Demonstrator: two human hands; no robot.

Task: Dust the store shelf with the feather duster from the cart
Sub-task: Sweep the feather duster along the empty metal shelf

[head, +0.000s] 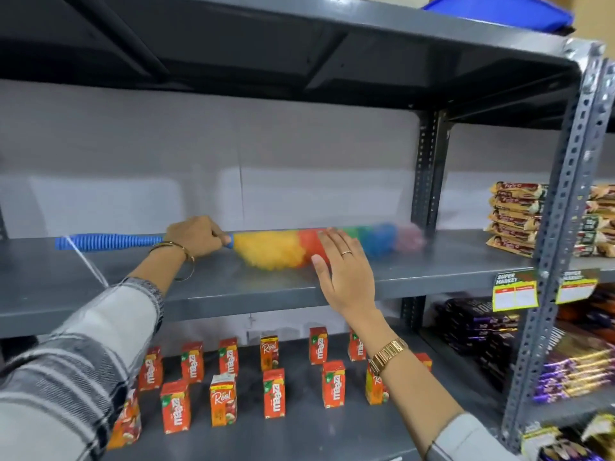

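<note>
A feather duster (273, 249) with a ribbed blue handle and a fluffy yellow, red, green, blue and pink head lies along the grey metal shelf (233, 287). My left hand (194, 236) is shut on the handle where it meets the head. The pink tip is blurred near the shelf's rear upright. My right hand (346, 277) hovers flat with fingers apart at the shelf's front edge, covering part of the red section and holding nothing.
Several orange juice cartons (273, 397) stand on the shelf below. Stacked biscuit packets (515, 217) lie on the neighbouring shelf to the right, past a perforated grey upright (552, 247) with price tags. Chocolate packs (479, 331) sit lower right. A blue bin (499, 10) rests on top.
</note>
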